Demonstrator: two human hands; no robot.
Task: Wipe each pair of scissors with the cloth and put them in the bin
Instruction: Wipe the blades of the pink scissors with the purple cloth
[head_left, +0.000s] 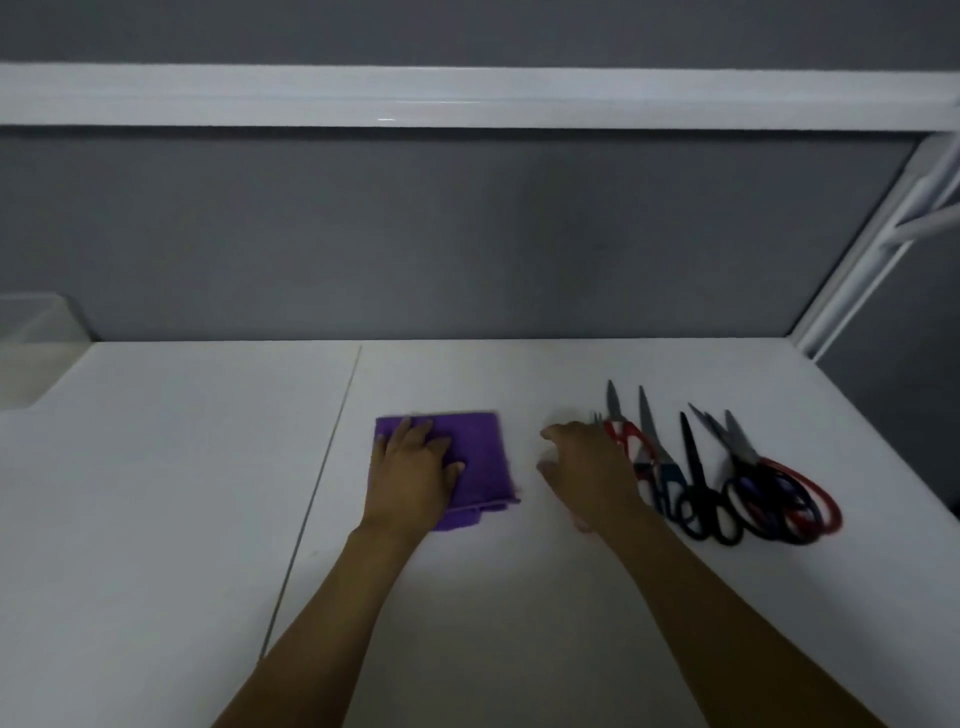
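Several scissors (698, 483) lie by right hand (587, 467); left hand (415, 467) presses cloth (485, 457).

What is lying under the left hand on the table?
The left hand rests flat on a folded purple cloth, which lies on the white table. The hand covers the cloth's left part, so that part cannot be seen.

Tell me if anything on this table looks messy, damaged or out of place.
Nothing looks spilled or broken. The one untidy spot is the rightmost scissors, piled with handles overlapping, while the other pairs lie side by side. The purple cloth lies folded flat under the left hand.
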